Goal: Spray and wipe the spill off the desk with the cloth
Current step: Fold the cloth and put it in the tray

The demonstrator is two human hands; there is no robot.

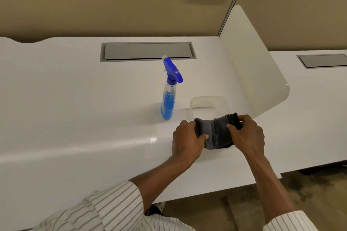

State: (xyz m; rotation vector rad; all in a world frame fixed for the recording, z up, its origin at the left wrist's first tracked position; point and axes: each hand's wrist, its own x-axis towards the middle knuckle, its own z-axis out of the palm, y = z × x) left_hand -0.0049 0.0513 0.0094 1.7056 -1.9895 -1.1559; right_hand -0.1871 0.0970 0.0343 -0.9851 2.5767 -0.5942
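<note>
You hold the grey cloth (216,130) bunched between both hands just above the desk (75,108), near its front edge and toward the right-hand end: your left hand (187,139) is closed on one end, your right hand (247,133) pinches the folded other end. A wet sheen (153,139) lies just left of your left hand; whether it is the spill, I cannot tell. The spray bottle (169,97) stands upright just behind it, and a clear container (209,104) sits right behind the cloth. A broad wiping stroke leftward could, I judge, knock the bottle over; pushing backward could shove the container. A bunched cloth may only smear liquid toward the front edge.
</note>
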